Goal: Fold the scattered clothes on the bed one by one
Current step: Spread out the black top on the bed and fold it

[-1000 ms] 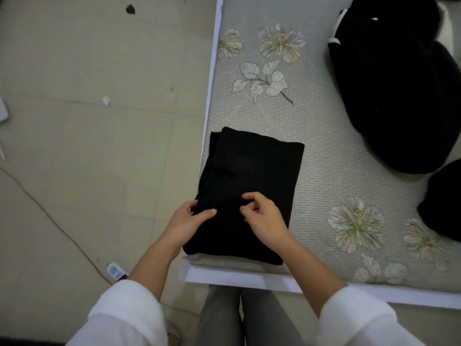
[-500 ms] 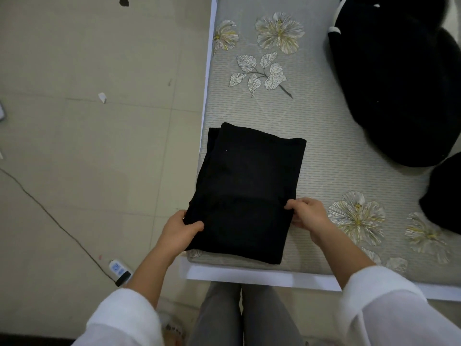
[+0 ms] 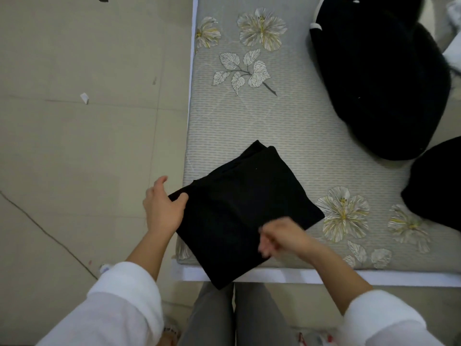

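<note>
Folded garment (image 3: 239, 208) has turned askew; left hand (image 3: 163, 208) pinches it, right hand (image 3: 284, 237) blurred, unclear.

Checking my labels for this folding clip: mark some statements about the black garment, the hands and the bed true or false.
The folded black garment lies wholly on the bed. False: one corner overhangs the near edge.
The left hand holds the garment's left corner. True.
The right hand is away from the garment. False: it is at its near right edge, blurred.
A larger black pile lies farther right. True.
</note>
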A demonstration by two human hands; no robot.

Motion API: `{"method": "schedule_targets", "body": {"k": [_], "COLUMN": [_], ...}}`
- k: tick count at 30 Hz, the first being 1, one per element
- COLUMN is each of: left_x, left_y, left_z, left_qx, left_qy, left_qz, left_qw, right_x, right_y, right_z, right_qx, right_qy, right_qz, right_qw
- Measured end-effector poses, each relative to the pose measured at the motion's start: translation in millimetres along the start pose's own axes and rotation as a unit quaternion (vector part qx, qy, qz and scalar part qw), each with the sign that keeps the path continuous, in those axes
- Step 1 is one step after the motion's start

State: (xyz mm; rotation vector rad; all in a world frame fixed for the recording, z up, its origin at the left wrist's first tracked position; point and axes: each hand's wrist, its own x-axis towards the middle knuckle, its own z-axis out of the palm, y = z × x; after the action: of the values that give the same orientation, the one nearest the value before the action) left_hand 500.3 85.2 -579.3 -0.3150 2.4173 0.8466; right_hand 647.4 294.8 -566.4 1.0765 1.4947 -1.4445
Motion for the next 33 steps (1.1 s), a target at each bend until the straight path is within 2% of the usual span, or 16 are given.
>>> {"method": "schedule_targets", "body": {"k": [2,4,6,8,9,11,16,20,22,25,30,33], "left_x": [-13.7,-31.9,-49.2,-63.8,-68.5,-72.6,-68.4,-67.5,-71.0,-78.3,-96.0,-115.2], "left_y": [-7.4,-16.7,-30.0,-38.8,-41.6,-46.0,-47.0,-40.7,-36.3,-26.9,13.5,50.6], "left_z": [9.5,21.7,34.4,43.2,46.1,50.3,37.1,21.8,13.8,3.7,-10.4,-9.6], "left_qx": [-0.060,-0.121,-0.172,-0.238,-0.267,-0.306,-0.313,-0.323,-0.294,-0.250,-0.258,-0.236], "left_qy": [0.009,0.020,0.029,0.013,0.007,-0.018,-0.084,-0.174,-0.198,-0.214,-0.219,-0.241], "left_qz": [-0.072,-0.134,-0.180,-0.221,-0.239,-0.260,-0.264,-0.277,-0.261,-0.193,-0.133,-0.089], "left_qw": [0.996,0.983,0.968,0.946,0.933,0.916,0.908,0.888,0.898,0.924,0.932,0.937], "right_x": [10.8,24.1,36.4,40.7,42.3,45.5,44.6,29.1,17.2,-9.4,-73.4,-116.3], "right_y": [-17.4,-30.5,-33.4,-34.4,-34.2,-31.6,-24.5,-30.0,-30.8,-25.3,5.9,30.9], "right_z": [-16.9,-34.7,-47.0,-51.6,-52.2,-53.9,-56.7,-58.2,-59.1,-62.8,-84.7,-101.5], "right_qx": [0.016,-0.065,-0.220,-0.317,-0.324,-0.265,-0.096,-0.012,0.020,0.046,0.031,0.058], "right_qy": [0.148,0.240,0.260,0.287,0.305,0.336,0.307,0.262,0.251,0.247,0.238,0.264], "right_qz": [-0.125,-0.193,-0.166,-0.108,-0.081,-0.048,-0.037,-0.029,-0.047,-0.062,-0.078,-0.094], "right_qw": [0.981,0.949,0.925,0.897,0.892,0.903,0.946,0.965,0.967,0.966,0.968,0.958]}}
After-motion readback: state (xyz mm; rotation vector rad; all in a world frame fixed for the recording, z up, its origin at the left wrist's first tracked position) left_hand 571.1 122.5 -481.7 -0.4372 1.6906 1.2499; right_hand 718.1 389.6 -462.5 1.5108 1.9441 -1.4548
